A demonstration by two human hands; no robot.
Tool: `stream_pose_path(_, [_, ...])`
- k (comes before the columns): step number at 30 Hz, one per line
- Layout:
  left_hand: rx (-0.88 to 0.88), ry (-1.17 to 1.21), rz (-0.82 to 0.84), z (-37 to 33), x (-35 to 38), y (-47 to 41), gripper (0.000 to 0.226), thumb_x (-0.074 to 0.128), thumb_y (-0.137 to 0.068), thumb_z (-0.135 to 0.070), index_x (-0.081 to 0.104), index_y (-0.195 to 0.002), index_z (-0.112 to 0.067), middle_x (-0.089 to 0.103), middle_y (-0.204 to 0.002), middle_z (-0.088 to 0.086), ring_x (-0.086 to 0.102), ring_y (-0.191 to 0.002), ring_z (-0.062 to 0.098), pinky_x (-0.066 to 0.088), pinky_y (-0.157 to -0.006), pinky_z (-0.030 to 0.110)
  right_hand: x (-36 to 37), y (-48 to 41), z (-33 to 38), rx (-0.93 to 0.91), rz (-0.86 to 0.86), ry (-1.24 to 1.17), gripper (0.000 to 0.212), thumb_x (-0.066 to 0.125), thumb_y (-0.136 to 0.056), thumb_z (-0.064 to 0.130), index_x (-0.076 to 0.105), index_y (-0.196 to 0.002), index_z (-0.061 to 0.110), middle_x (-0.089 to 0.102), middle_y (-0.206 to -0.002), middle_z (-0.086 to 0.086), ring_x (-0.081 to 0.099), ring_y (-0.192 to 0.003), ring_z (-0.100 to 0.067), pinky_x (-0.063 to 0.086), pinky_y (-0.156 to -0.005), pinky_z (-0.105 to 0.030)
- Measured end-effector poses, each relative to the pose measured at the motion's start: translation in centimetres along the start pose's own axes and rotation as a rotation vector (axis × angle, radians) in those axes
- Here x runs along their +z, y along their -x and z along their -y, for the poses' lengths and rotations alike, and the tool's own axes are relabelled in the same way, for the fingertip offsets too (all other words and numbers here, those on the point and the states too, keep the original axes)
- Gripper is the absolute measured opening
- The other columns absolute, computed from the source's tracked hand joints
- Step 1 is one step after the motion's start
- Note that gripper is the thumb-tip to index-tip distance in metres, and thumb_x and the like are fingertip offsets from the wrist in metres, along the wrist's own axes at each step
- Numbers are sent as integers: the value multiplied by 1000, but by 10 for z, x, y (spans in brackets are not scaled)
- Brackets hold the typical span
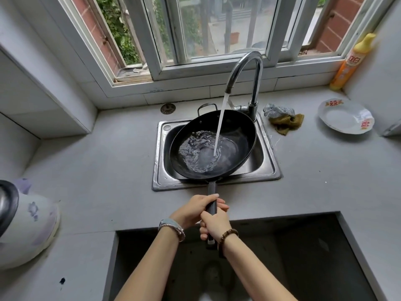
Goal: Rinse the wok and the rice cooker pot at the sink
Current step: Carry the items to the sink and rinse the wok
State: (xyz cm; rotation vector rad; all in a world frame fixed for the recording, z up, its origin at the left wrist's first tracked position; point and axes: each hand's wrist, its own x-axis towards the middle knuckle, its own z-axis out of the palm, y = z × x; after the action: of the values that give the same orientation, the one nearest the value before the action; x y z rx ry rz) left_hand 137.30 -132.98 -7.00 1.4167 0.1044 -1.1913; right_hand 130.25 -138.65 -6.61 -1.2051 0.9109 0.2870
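Head camera (wide-angle) looks down on the sink (184,185), seemingly close.

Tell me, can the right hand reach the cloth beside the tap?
Probably yes: bare counter lies between the right hand and the cloth, but it must first release the wok handle, which the left hand also grips.

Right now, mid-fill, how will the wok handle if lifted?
Probably front-heavy: water pools in the wok, far from the handle the left hand and right hand grip. The water will likely slosh when tilted. Looks rigid.
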Motion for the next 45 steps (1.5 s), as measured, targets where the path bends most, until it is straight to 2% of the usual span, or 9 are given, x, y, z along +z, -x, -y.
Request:
stream_pose_path(7, [1,-8,-134,-7,20,-5,21,61,-93,-16,64,-88,5,73,-69,11,69,-61,15,57,-63,24,-25,4,4,56,247,-333,8,41,-93,4,43,-97,12,29,-49,3,28,-35,-6,24,-34,-15])
stream_pose_path(12, [26,-126,-229,-11,30,-9,20,63,-92,-13,61,-79,2,70,-59,8,67,-50,14,55,-54,22,-33,7,6,132,361,-533,26,42,-98,10,38,-74,18,26,-43,6,24,-29,-3,21,-29,-13])
stream_pose_path(16, [37,-220,-263,-13,32,-13,22,64,-91,-16,63,-78,1,71,-63,9,66,-50,14,54,-54,21,-39,7,8,170,390,-620,31,48,-97,15,37,-69,18,27,-43,6,25,-28,-3,21,-27,-14])
stream_pose_path(20, [31,-206,-233,-13,29,-9,22,61,-93,-16,64,-85,4,71,-69,11,66,-51,10,51,-51,17,-35,10,10,182,361,-573,30,44,-97,10,37,-69,17,28,-44,4,26,-30,-4,20,-29,-14])
stream_pose_path(24, [27,-116,-152,-7,20,-8,26,57,-95,-18,67,-93,6,73,-93,22,70,-72,17,57,-74,22,-26,12,14,117,236,-344,15,40,-93,1,40,-84,13,31,-50,-1,29,-33,-7,25,-33,-15])
stream_pose_path(29, [1,-17,-42,-6,20,-3,27,50,-99,-19,65,-97,3,75,-83,12,70,-75,16,56,-75,22,-18,7,12,52,63,-133,12,41,-86,-4,39,-86,7,36,-51,-6,34,-31,-10,32,-34,-16])
stream_pose_path(35, [3,52,-52,-3,14,1,29,49,-99,-21,65,-101,3,74,-91,17,70,-81,22,54,-84,30,-2,-1,2,14,-57,74,17,48,-84,4,49,-101,7,48,-59,-8,45,-35,-12,40,-38,-22])
stream_pose_path(40, [18,3,-69,-2,16,-1,28,51,-98,-19,65,-101,5,74,-91,18,70,-79,20,56,-79,26,-11,1,4,17,13,-33,9,42,-84,-3,42,-88,5,38,-51,-5,37,-34,-12,35,-37,-19])
stream_pose_path(45, [14,8,-170,-5,23,-6,20,58,-94,-12,65,-85,5,72,-68,12,68,-60,17,56,-61,23,-19,7,7,32,153,-235,14,38,-89,-3,35,-87,11,32,-45,1,30,-32,-8,27,-34,-15])
